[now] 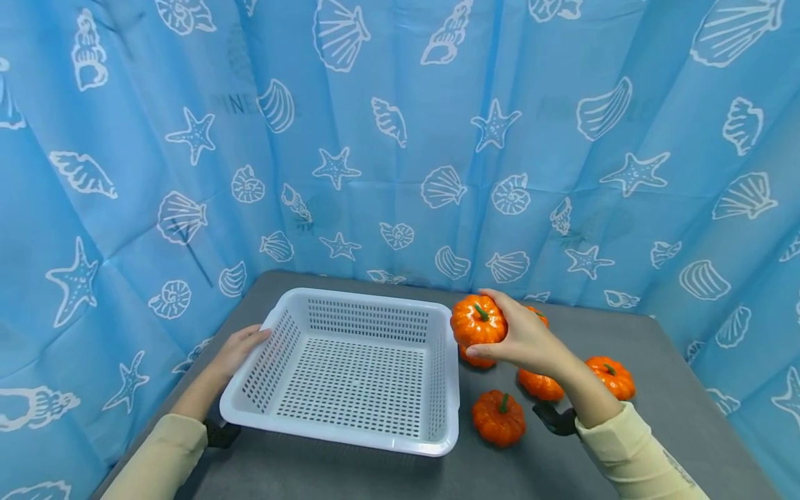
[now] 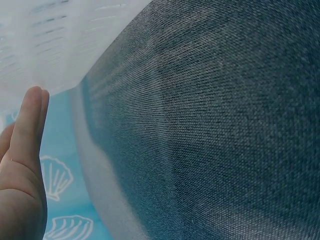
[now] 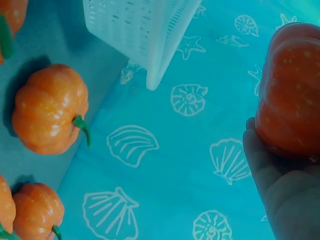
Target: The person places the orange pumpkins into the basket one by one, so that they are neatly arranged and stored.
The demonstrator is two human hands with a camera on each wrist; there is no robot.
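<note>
A white perforated plastic basket (image 1: 356, 378) takes up the middle of the head view. My left hand (image 1: 240, 351) holds its left rim; in the left wrist view, the fingers (image 2: 27, 125) lie nearly straight along the basket's outer wall (image 2: 65, 50). Just beyond the basket's right rim, my right hand (image 1: 525, 337) grips a shiny orange toy pumpkin (image 1: 478, 316) with a green stem, thumb below and fingers above. That pumpkin (image 3: 295, 90) also shows in the right wrist view, raised off the table. Another pumpkin (image 1: 478, 358) is partly hidden behind it.
More pumpkins lie on the dark grey table (image 1: 662, 430): one near the basket's right front corner (image 1: 498, 419), one below my right wrist (image 1: 540, 385), and one farther right (image 1: 609, 378). A blue shell-patterned curtain (image 1: 400, 173) surrounds the table's back and sides.
</note>
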